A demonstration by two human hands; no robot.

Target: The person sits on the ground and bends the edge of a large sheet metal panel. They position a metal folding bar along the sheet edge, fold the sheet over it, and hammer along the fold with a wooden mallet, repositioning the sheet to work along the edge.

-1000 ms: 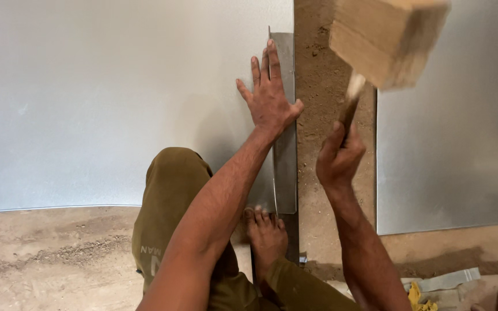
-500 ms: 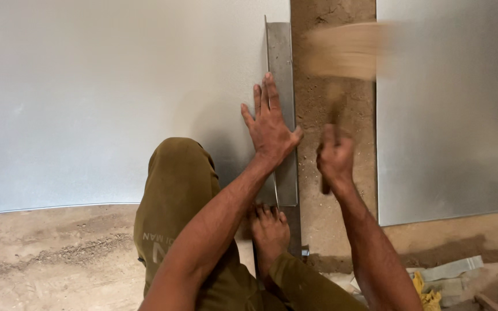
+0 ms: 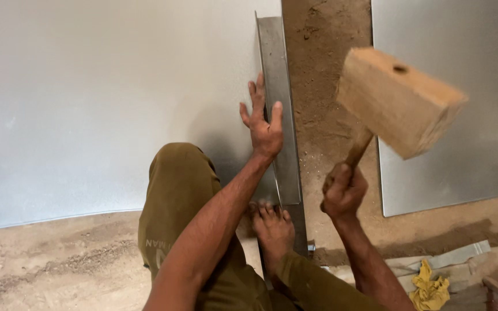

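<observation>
My left hand [image 3: 264,122] lies flat, fingers spread, on the edge of a large grey metal sheet [image 3: 105,98], beside a folded metal strip [image 3: 279,103] running along that edge. My right hand [image 3: 344,192] grips the handle of a wooden mallet [image 3: 397,101], whose big block head is raised above the strip's right side. My bare foot [image 3: 273,227] presses down on the strip's near end. My knee in olive trousers [image 3: 178,190] is bent over the sheet.
A second grey metal sheet [image 3: 451,92] lies to the right across a band of sandy dirt floor [image 3: 324,75]. A yellow rag [image 3: 430,286] and scrap pieces lie at the bottom right. Bare dirt floor [image 3: 47,259] shows at bottom left.
The mallet swung down onto the strip half a second ago and is now lifted again. My left hand has stayed flat on the sheet's edge.
</observation>
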